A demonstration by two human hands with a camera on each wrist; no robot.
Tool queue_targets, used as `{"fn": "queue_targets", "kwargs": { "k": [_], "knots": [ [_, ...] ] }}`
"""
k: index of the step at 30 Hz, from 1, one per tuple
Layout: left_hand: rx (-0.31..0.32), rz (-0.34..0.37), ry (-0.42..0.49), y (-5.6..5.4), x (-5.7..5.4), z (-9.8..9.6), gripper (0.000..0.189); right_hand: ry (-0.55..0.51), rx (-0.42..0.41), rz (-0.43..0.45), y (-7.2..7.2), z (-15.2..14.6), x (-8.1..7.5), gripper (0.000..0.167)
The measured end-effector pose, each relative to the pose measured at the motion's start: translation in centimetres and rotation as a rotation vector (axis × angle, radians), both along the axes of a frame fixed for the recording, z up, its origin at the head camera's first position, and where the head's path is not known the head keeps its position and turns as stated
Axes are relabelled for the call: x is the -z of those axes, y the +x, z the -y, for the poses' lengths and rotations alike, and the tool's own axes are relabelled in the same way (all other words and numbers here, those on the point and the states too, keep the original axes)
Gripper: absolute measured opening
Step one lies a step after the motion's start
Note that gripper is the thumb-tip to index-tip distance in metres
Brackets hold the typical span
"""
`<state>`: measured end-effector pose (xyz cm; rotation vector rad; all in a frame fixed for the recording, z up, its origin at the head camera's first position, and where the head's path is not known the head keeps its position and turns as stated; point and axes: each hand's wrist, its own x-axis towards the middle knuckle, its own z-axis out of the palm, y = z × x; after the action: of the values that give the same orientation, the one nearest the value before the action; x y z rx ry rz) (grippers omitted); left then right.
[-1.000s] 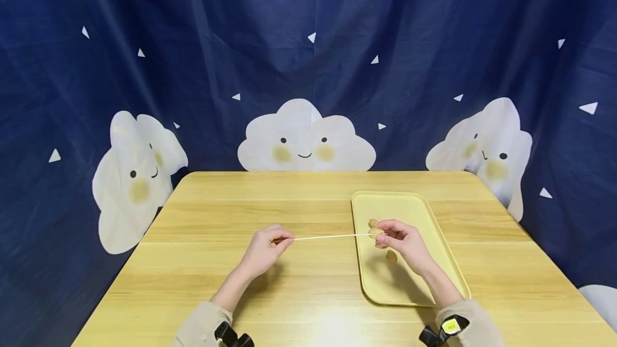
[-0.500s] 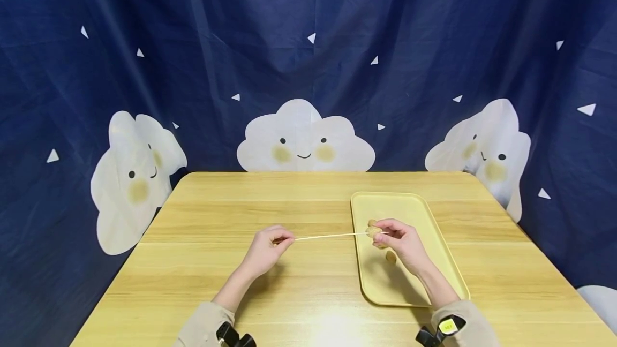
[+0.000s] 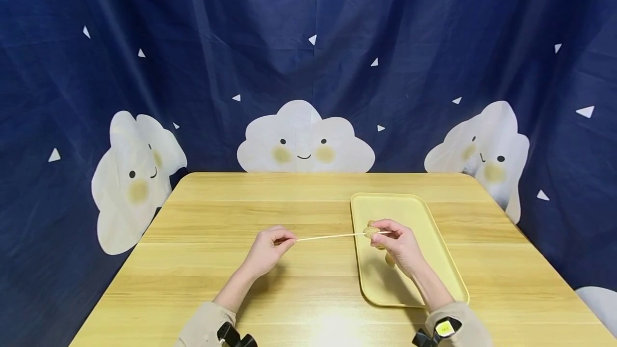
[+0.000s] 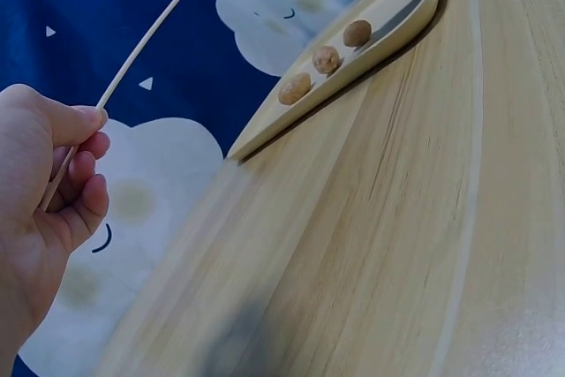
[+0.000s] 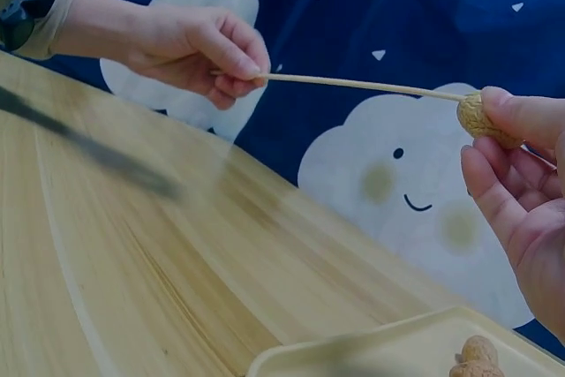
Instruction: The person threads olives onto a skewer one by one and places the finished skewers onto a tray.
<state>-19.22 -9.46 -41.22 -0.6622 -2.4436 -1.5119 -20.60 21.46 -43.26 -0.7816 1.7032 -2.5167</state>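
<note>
A thin wooden skewer [image 3: 330, 237] runs between my two hands, a little above the table. My left hand [image 3: 269, 249] pinches its left end between thumb and curled fingers. At the other end, my right hand [image 3: 402, 242] holds a wrinkled golden-brown ball [image 5: 481, 119], like a meatball, between thumb and fingertips. The skewer passes through this ball, and a short length of it shows on the far side in the head view. In the left wrist view the skewer [image 4: 141, 46] bows slightly. Below the right hand, three similar brown balls [image 4: 326, 60] lie in a row on the tray.
The pale yellow tray [image 3: 429, 261] lies on the right part of the wooden table [image 3: 217, 208], beneath the right forearm. Behind the table hangs a dark blue curtain [image 3: 270, 42] with white clouds.
The right hand and the ball have shifted slightly left along the skewer, and more of its tip shows beyond the ball. The left hand has barely moved.
</note>
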Motion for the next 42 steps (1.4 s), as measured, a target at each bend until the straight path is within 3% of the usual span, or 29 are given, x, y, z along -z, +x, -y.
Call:
{"fn": "queue_targets", "kwargs": {
  "k": [3, 12, 15, 22, 35, 42],
  "knots": [
    [0.011, 0.0, 0.002, 0.6, -1.0, -0.2, 0.005, -0.023, -0.019, 0.003, 0.1, 0.2, -0.1, 0.038],
    [-0.009, 0.021, 0.014, 0.9, -1.5, -0.3, 0.004, -0.024, 0.01, 0.041, 0.2, 0.5, 0.0, 0.038],
    [-0.021, 0.03, 0.012, 0.7, -1.1, -0.4, 0.004, -0.01, 0.025, 0.048, 0.2, 0.6, 0.0, 0.039],
    [-0.014, 0.037, 0.03, -0.8, 1.5, 0.0, 0.005, 0.006, 0.033, 0.065, 0.2, 0.9, 0.0, 0.039],
    [0.0, 0.016, 0.029, -0.8, 1.3, -0.5, 0.004, -0.019, 0.008, 0.072, 0.1, 1.4, 0.0, 0.033],
    [-0.031, 0.036, 0.055, -0.8, 1.2, -0.7, 0.004, -0.024, -0.008, 0.052, -0.3, 1.8, -0.2, 0.033]
  ]
}}
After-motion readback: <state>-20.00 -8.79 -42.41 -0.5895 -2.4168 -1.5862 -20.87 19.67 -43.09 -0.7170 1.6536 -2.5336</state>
